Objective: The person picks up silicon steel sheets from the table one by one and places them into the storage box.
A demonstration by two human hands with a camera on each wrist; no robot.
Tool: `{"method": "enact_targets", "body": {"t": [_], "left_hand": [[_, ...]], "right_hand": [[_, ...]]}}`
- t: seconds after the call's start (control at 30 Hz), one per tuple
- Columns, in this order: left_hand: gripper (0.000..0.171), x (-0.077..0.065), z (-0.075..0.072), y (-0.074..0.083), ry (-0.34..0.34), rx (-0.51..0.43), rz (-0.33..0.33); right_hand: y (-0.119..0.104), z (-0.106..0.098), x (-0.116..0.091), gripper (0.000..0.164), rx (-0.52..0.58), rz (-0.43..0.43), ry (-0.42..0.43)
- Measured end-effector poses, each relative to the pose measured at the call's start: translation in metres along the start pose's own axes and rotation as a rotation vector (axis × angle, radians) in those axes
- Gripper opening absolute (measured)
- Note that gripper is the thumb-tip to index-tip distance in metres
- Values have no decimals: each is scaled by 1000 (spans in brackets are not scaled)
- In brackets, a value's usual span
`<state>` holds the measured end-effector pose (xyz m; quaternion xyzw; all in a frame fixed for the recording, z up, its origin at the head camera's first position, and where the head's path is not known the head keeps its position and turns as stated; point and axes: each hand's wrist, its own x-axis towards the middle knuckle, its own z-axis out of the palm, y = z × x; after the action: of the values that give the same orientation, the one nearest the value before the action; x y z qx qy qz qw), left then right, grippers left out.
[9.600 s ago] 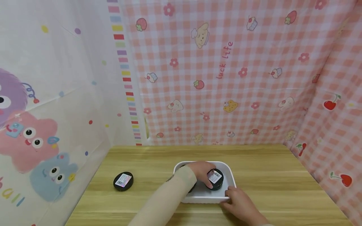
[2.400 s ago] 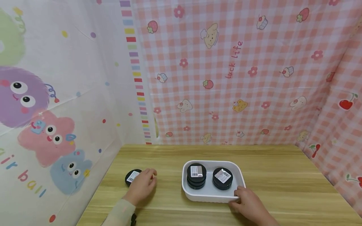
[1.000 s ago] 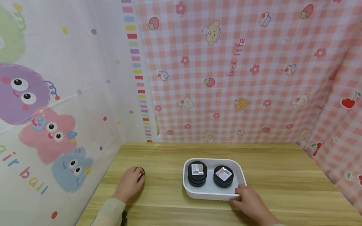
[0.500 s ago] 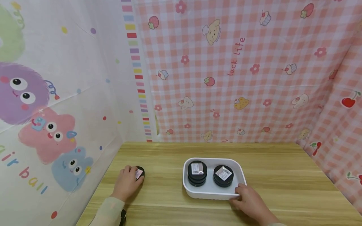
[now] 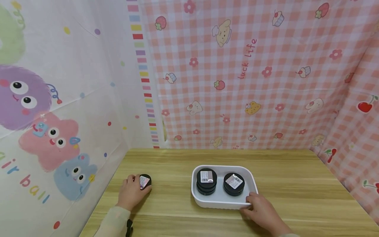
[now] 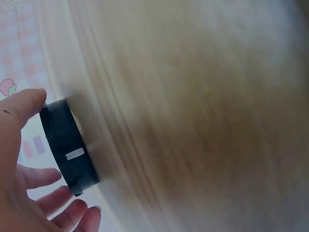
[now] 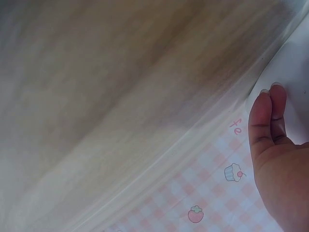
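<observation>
My left hand (image 5: 131, 192) is round a flat black round case (image 5: 145, 182) with a silvery label, on the table's left side. In the left wrist view, the thumb lies at one edge of the case (image 6: 67, 150) and the fingers curl by the opposite edge. My right hand (image 5: 262, 210) grips the near right corner of a white tray (image 5: 217, 204), fingers over the rim and thumb outside. In the tray stand two stacks of similar cases, a left stack (image 5: 206, 181) and a lower right stack (image 5: 234, 184), with labels facing up.
The wood-grain table (image 5: 171, 217) extends around the tray and between the hands. A pink checked cloth (image 5: 237, 72) hangs along the back and right. A white cartoon-print cloth (image 5: 97, 82) hangs on the left.
My left hand reached into the tray, then came to the case on the left. It has shifted left around it, and more of the label shows now. The right hand keeps its hold on the tray.
</observation>
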<state>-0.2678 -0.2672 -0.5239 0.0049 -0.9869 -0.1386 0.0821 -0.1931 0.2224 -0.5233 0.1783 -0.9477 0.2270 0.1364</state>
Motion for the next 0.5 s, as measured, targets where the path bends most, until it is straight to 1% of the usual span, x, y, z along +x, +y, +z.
{"method": "enact_targets", "body": {"t": [0.3,0.5], "left_hand": [[94,0,1,-2,-36,0,-30],[101,0,-1,-2,-62,-20,-48]], "right_hand": [[0,0,0,27,-2,-5,-3],[-1,-1,0,27,-2,-23,13]]}}
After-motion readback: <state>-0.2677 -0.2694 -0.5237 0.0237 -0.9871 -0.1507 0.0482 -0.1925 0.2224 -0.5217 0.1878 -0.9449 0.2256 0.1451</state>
